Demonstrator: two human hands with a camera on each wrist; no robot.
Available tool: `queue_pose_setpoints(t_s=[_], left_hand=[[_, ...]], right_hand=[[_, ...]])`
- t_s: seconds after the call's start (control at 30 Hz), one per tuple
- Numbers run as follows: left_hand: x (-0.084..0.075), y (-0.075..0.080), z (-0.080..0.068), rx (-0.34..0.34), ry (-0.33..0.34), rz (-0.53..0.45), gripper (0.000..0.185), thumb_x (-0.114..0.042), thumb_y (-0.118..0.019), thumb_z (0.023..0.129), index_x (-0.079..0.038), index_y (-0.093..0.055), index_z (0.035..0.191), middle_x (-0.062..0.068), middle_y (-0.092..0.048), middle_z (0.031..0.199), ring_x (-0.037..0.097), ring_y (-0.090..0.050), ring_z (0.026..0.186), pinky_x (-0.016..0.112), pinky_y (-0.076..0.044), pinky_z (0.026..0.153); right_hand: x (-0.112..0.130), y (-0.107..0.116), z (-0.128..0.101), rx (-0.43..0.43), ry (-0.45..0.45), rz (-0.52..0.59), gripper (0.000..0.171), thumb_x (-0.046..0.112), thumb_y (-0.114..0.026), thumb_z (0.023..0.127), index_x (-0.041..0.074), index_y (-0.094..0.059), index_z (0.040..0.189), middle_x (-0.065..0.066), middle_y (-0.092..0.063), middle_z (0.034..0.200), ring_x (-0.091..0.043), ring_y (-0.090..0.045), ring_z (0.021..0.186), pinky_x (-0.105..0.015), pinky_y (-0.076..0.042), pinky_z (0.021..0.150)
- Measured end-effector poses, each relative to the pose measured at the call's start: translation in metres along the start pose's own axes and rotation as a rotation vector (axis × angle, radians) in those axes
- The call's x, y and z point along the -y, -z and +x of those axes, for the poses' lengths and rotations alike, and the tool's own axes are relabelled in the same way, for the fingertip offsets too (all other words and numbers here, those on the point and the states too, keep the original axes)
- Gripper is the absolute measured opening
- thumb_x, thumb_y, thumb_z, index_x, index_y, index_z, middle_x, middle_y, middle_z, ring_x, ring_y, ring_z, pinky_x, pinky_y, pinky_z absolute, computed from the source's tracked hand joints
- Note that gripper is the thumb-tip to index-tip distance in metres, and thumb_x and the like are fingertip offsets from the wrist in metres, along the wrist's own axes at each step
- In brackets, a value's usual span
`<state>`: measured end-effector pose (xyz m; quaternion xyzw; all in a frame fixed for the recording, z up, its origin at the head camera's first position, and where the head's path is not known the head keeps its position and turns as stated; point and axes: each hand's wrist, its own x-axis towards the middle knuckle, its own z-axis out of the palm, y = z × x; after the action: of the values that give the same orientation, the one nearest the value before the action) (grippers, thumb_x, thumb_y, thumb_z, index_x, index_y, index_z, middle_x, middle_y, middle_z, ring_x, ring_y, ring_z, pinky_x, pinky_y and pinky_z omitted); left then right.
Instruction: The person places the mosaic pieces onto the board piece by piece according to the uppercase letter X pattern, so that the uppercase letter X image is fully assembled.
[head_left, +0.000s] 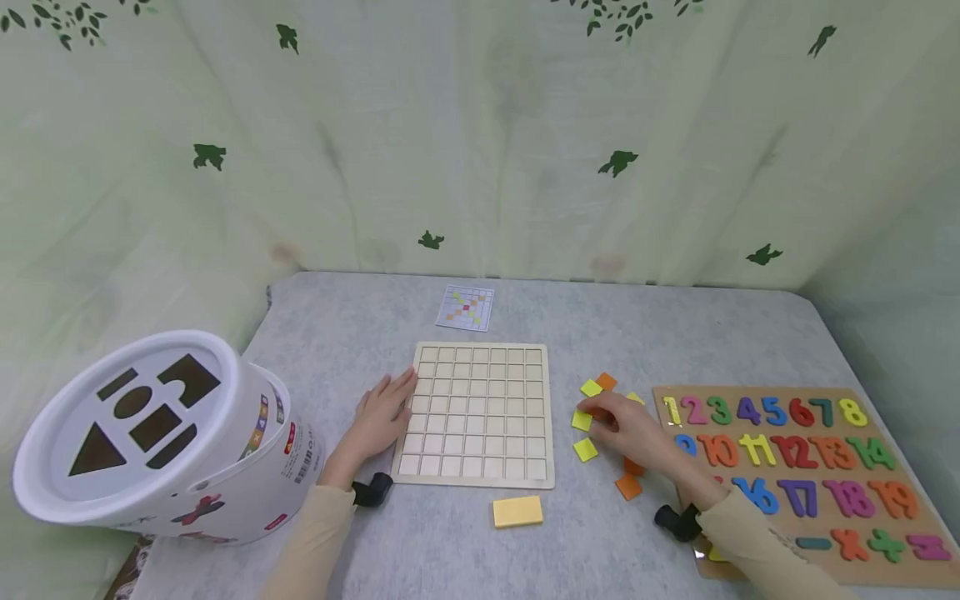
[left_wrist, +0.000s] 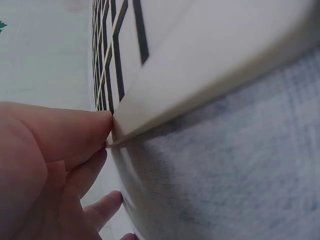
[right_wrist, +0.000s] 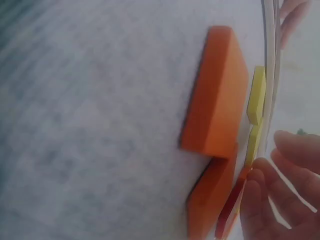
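A pale wooden grid board (head_left: 474, 414) lies on the table, its squares bare. At its left edge rests my left hand (head_left: 381, 417); in the left wrist view the thumb and a finger touch the rim. Small yellow tiles (head_left: 586, 450) and orange tiles (head_left: 628, 487) are scattered right of the board. Over them is my right hand (head_left: 630, 429), fingers bent and thumb apart from them. The right wrist view shows its fingertips close by a red tile (right_wrist: 231, 210), beside two orange tiles (right_wrist: 220, 95); nothing shows between thumb and fingers.
A pattern card (head_left: 465, 308) lies behind the board, a yellow block (head_left: 517, 512) in front. On the right is a number puzzle board (head_left: 765, 400), under my right forearm. A white bucket (head_left: 225, 492) with a shape-sorter lid stands on the left. Curtains (head_left: 480, 125) hang behind.
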<state>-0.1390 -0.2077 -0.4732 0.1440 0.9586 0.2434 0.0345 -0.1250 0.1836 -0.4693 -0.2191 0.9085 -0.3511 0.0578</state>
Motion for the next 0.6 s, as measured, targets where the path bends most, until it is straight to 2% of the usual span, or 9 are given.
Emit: queue_pose_setpoints(t_s=[0.17, 0.4, 0.5, 0.6], left_hand=[[0.000, -0.002, -0.003, 0.012, 0.021, 0.035, 0.053, -0.010, -0.049, 0.090, -0.003, -0.031, 0.140, 0.012, -0.025, 0.145, 0.043, -0.016, 0.129, 0.065, -0.010, 0.096], [-0.001, -0.005, -0.008, 0.000, 0.038, 0.047, 0.053, -0.011, -0.049, 0.091, -0.005, -0.030, 0.140, 0.011, -0.025, 0.146, 0.042, -0.015, 0.130, 0.064, -0.009, 0.097], [0.000, -0.006, -0.010, -0.005, 0.040, 0.040, 0.054, -0.012, -0.050, 0.091, -0.005, -0.030, 0.140, 0.011, -0.025, 0.146, 0.041, -0.015, 0.130, 0.063, -0.008, 0.098], [0.000, -0.005, -0.011, -0.004, 0.038, 0.028, 0.054, -0.012, -0.050, 0.091, -0.006, -0.030, 0.141, 0.010, -0.024, 0.146, 0.041, -0.015, 0.130, 0.063, -0.007, 0.098]], right_hand=[[0.002, -0.005, 0.005, 0.002, -0.003, -0.071, 0.025, 0.002, -0.066, 0.077, 0.007, -0.063, 0.102, 0.001, -0.059, 0.095, -0.012, -0.049, 0.078, -0.030, -0.045, 0.070], [0.006, -0.007, 0.012, 0.008, 0.027, -0.184, 0.024, 0.000, -0.068, 0.073, 0.010, -0.064, 0.094, 0.004, -0.057, 0.088, -0.010, -0.047, 0.072, -0.026, -0.044, 0.065], [0.008, -0.006, 0.015, 0.012, 0.016, -0.192, 0.024, 0.001, -0.067, 0.073, 0.010, -0.063, 0.095, 0.004, -0.058, 0.089, -0.010, -0.048, 0.074, -0.027, -0.045, 0.067], [0.008, -0.004, 0.016, 0.011, 0.021, -0.151, 0.023, 0.003, -0.066, 0.074, 0.010, -0.063, 0.097, 0.004, -0.058, 0.092, -0.011, -0.050, 0.078, -0.029, -0.046, 0.071]])
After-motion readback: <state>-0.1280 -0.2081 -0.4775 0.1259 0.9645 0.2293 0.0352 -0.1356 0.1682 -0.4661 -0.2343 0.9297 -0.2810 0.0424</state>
